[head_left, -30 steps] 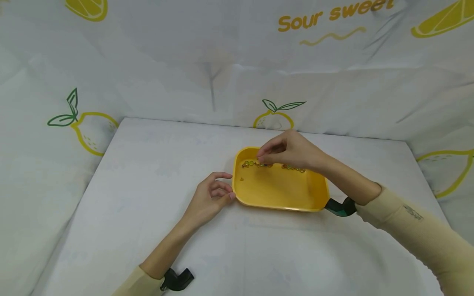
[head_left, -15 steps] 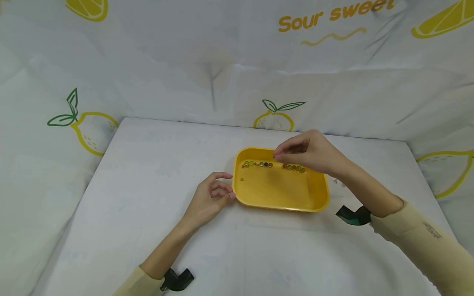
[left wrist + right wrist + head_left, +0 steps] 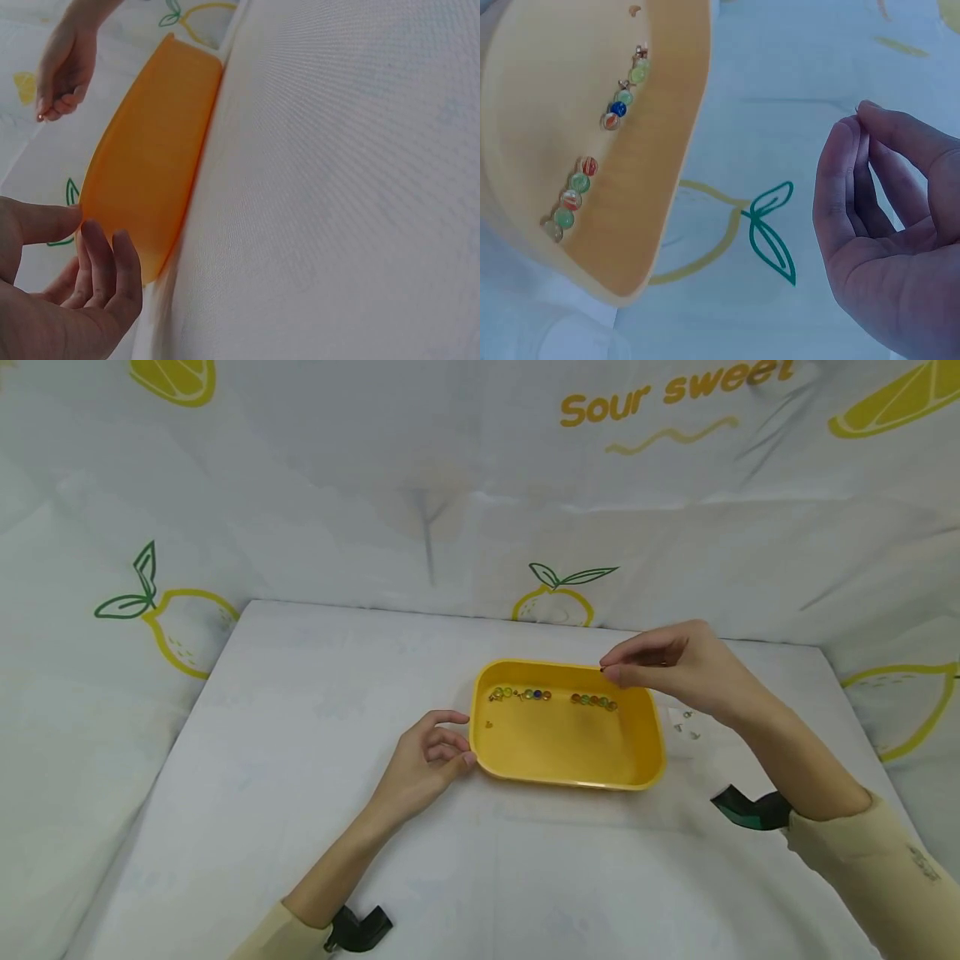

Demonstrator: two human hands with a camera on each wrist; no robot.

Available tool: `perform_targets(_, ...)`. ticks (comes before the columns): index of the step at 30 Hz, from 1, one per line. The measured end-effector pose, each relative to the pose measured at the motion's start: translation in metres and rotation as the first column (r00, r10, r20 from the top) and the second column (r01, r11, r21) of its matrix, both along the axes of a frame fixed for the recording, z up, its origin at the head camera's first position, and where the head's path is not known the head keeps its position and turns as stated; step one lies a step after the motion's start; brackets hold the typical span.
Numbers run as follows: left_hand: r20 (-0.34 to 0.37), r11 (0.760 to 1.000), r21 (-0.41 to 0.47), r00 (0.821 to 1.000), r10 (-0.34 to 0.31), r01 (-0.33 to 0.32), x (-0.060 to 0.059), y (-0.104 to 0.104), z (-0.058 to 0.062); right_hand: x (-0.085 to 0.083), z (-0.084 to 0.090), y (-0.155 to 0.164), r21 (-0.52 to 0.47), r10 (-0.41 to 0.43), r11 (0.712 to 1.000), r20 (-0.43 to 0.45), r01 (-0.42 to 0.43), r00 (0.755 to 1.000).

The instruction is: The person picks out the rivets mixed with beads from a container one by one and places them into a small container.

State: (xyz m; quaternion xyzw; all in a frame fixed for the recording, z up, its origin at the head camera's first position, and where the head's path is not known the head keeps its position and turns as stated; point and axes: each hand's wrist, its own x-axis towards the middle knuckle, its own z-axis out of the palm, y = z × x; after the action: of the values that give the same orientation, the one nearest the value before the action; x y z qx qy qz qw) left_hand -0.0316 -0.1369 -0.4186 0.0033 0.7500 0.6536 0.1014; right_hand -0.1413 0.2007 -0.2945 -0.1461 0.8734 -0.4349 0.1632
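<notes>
**Yellow tray (image 3: 562, 747) touched at its left end, tiny piece (image 3: 602, 670) pinched nearby**

Yellow tray is set upright near the middle of a white-covered desk (image 3: 300, 760), where glass marbles (image 3: 571, 199) are lined up inside along the far wall. Five marbles are grouped toward the right; to the left, a green, a blue and an orange one are separated from a yellowish-green pair by small gold-coloured bits (image 3: 497, 696). Another bit is seen apart, nearer the tray's left end.

That end is touched by the fingertips of a left hand (image 3: 416, 764), its grip left loose, nothing enclosed. Between the thumb and fingertips of the right hand (image 3: 690, 668), held above the tray's far right corner, the tiny piece is grasped; it is too small to be identified.

Just beside the tray's right end, three small metallic pieces (image 3: 687, 727) are seen. Both arms are covered by beige sleeves (image 3: 870, 860), and black devices (image 3: 362, 930) are worn at the wrists. Behind the desk, a pale backdrop (image 3: 315, 518) is printed with lemons and the words "Sour sweet."
</notes>
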Motion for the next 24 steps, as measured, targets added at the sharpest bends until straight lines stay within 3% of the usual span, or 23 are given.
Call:
perform_targets(10, 0.002, 1.0, 0.013, 1.0, 0.002, -0.002, 0.0, 0.0, -0.001, 0.006, -0.006, 0.024, 0.007, -0.074, 0.997, -0.035, 0.074, 0.997)
perform_targets(20, 0.002, 1.0, 0.022, 1.0, -0.004, 0.004, 0.0, 0.0, 0.0, 0.013, -0.012, 0.058, -0.069, -0.075, 0.995, -0.055, 0.072, 0.996)
perform_targets(24, 0.003, 1.0, 0.023, 1.0, -0.006, 0.006, 0.0, 0.0, -0.001, 0.017, -0.015, 0.068, -0.038, -0.134, 0.991, -0.065, 0.132, 0.989)
